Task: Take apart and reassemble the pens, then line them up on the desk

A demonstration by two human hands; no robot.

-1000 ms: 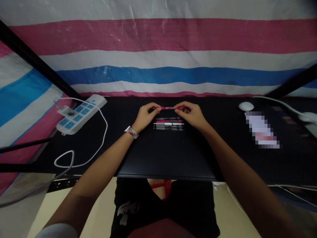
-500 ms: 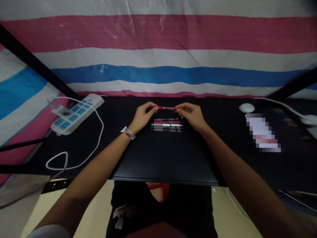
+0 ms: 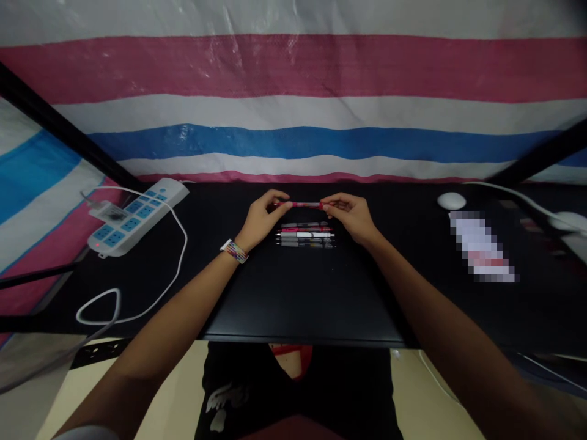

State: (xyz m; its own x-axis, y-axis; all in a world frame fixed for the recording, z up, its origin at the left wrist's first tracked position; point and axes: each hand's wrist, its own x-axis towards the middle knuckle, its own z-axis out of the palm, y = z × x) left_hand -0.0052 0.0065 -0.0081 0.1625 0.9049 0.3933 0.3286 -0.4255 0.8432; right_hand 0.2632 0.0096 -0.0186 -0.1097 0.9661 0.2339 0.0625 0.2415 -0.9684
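A red pen (image 3: 306, 205) lies level between my two hands, just above a row of pens on the black table (image 3: 293, 299). Its left end is pinched by my left hand (image 3: 263, 217), which has a colourful woven band at the wrist. My right hand (image 3: 354, 215) grips the other end, thumb and fingers together. Below it, several pens lie side by side: a grey one at the top, a red one (image 3: 293, 230), a white one (image 3: 305, 234) and dark clear ones (image 3: 305, 243) nearest me.
A white power strip (image 3: 137, 217) with blue sockets and a looping white cable (image 3: 180, 263) occupies the left. On the right are a white mouse (image 3: 452, 200), a blurred-out pale item (image 3: 483, 247) and another cable. A striped sheet (image 3: 293, 67) hangs behind the table.
The camera view has shifted slightly. Both hands still hold the red pen, with no clear change in grip, and the row of pens keeps its arrangement.
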